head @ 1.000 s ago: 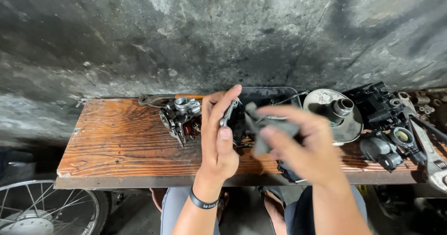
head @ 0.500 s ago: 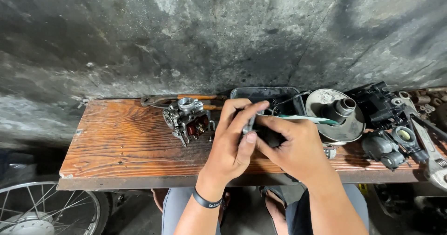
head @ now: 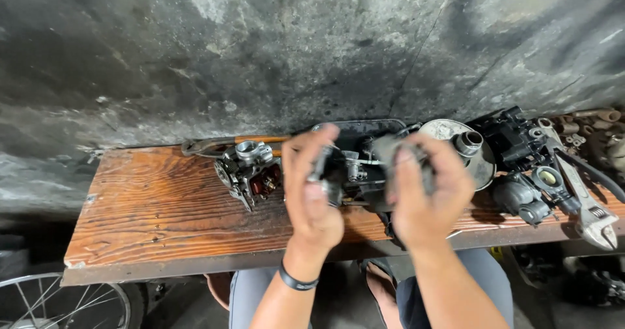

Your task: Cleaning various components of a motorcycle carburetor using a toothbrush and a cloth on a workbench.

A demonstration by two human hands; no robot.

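Now a small metal part (head: 325, 172) sits in the left hand (head: 312, 192) grip.

Sooty concrete wall (head: 195, 55) — wooden bench (head: 156, 212)

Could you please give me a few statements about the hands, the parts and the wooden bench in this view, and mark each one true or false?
1. Both hands are raised above the wooden bench, each gripping a small part. True: the left hand and the right hand each hold a blurred dark piece.
2. A metal carburettor lies on the bench beside the left hand. True.
3. The round metal disc lies at the bench's far left end. False: it lies beyond the right hand, towards the right.
4. The left wrist is bare. False: it wears a dark wristband.
5. An adjustable wrench lies at the bench's right end. True.
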